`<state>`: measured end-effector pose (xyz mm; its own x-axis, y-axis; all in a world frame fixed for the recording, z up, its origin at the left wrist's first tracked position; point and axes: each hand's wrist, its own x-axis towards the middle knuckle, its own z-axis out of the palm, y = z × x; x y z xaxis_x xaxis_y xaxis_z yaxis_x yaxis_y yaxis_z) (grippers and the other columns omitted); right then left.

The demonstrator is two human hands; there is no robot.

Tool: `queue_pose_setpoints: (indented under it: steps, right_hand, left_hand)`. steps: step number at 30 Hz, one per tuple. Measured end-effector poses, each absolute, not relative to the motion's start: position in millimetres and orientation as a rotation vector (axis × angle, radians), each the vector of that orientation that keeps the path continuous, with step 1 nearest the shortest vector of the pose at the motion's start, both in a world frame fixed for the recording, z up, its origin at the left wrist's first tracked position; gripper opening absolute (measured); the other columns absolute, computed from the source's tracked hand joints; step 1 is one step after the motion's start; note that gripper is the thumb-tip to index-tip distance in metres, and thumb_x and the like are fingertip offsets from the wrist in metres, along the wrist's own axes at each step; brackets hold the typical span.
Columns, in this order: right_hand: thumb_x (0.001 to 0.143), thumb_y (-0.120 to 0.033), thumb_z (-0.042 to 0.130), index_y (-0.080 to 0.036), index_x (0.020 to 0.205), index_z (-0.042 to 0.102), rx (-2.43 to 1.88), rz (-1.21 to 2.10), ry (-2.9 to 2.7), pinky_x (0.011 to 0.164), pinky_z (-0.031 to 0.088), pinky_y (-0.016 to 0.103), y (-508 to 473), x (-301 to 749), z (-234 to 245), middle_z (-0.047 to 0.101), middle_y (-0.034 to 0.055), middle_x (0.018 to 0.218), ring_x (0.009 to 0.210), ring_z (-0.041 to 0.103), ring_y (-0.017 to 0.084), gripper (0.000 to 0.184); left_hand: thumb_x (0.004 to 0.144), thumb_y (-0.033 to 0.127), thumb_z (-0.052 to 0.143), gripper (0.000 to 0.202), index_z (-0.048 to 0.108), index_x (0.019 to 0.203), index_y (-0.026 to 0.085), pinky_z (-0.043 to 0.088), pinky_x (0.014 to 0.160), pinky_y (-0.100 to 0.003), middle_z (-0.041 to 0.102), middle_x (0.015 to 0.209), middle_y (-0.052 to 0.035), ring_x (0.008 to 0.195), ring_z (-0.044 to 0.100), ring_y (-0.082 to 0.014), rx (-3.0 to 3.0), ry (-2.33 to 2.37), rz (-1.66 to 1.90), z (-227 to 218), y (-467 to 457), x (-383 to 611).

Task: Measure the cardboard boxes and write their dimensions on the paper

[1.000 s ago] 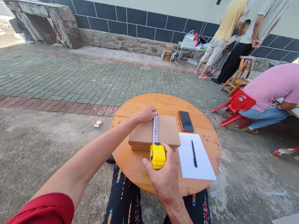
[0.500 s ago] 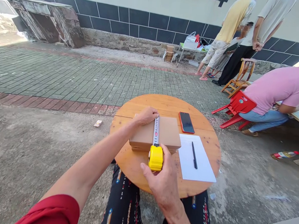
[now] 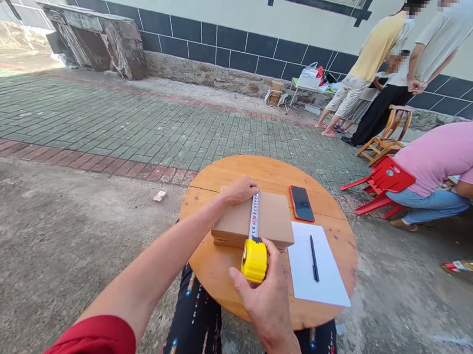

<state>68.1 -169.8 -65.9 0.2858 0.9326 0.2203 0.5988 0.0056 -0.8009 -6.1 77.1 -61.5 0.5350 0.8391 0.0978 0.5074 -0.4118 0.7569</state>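
A flat brown cardboard box (image 3: 272, 220) lies on a round wooden table (image 3: 256, 173) in front of me. A white measuring tape blade (image 3: 254, 215) runs across the box's top from far edge to near edge. My left hand (image 3: 239, 190) is closed on the blade's end, pinning it at the box's far edge. My right hand (image 3: 267, 299) grips the yellow tape measure case (image 3: 254, 260) just off the box's near edge.
A phone with a red case (image 3: 301, 203) and a white sheet (image 3: 319, 265) with a black pen (image 3: 314, 250) lie right of the box. A person in pink sits on a red chair (image 3: 380, 183) at right. Other people stand by a wooden chair (image 3: 385, 134) at the wall.
Both hands keep their hold on the tape over the box. Only the camera view has shifted, showing more of the wall at the top.
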Motion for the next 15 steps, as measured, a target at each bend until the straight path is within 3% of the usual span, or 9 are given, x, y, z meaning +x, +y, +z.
queue_pose_setpoints:
  steps: [7,15]
  right_hand:
    - [0.074,-0.039,0.073,-0.02,0.136,0.042,-1.667,0.504,-1.36,0.081,0.058,0.039,-168.5,69.9,-70.6,0.058,0.0129,0.127,0.11,0.061,0.028,0.072]
    - [0.074,-0.038,0.073,-0.019,0.136,0.045,-1.608,0.707,-1.251,0.069,0.061,0.033,-167.2,73.0,-65.9,0.064,0.0111,0.117,0.093,0.067,0.023,0.071]
  left_hand:
    - [0.075,0.026,0.048,0.023,0.064,0.063,0.016,0.033,0.055,-0.024,0.05,0.056,0.0041,0.059,0.044,-0.0121,2.07,1.066,0.61,-64.1,78.6,-6.7]
    - [0.075,0.027,0.05,0.021,0.065,0.065,0.016,0.034,0.055,-0.023,0.053,0.058,0.0034,0.06,0.045,-0.0126,2.043,1.085,0.592,-61.0,77.1,-6.6]
